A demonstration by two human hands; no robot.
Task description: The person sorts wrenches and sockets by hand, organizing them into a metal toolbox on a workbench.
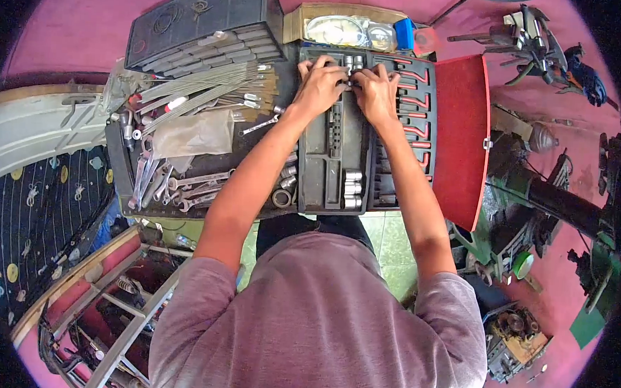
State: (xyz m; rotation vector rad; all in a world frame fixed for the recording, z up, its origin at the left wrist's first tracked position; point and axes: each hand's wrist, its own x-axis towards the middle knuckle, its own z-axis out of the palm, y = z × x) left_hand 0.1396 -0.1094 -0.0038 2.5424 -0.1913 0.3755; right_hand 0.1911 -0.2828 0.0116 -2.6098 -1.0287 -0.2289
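Both hands are at the upper part of a black tool tray (314,180). My left hand (321,85) has bent fingers near a few silver sockets (354,61); its fingertips meet something small that I cannot make out. My right hand (377,94) faces it from the other side, thumb and fingers curled close to the same spot, and what it holds is hidden. Lower in the tray lie several silver sockets (353,189). Beside it, a second black tray holds red-marked L-shaped tools (418,103). A black slotted strip (336,129) lies in the middle of the first tray.
A red metal lid (458,138) stands open at the right. Left of the tray are wrenches (203,186), long metal rods (208,85) and a plastic bag (194,135). Behind stand a dark drawer cabinet (200,23) and a cardboard box (293,27).
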